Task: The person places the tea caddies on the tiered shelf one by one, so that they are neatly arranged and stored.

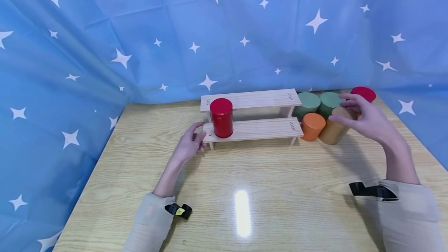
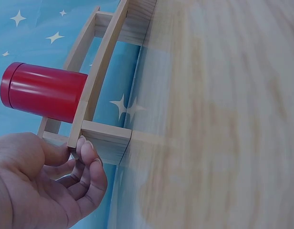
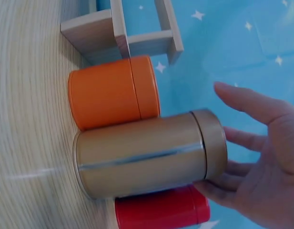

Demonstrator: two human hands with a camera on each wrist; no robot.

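Note:
At the left end of the wooden two-step shelf (image 1: 259, 129), my left hand (image 1: 186, 146) pinches the edge of the lower board. The left wrist view shows the thumb above that edge and the fingertips below it. A tall red lidded canister (image 1: 222, 123) stands upright on this board, close to the hand. My right hand (image 1: 369, 119) is over at the right, its thumb and fingers spread around the lid end of a tall gold-brown canister (image 3: 142, 155). In the right wrist view the thumb stands apart from the lid, and some fingertips pass behind it.
An orange canister (image 1: 312, 126) stands between the shelf and the gold-brown one. Behind are two green canisters (image 1: 307, 103) and another red canister (image 1: 364, 93). A blue star-patterned cloth (image 1: 224, 42) hangs along the back and left of the wooden table (image 1: 280, 189).

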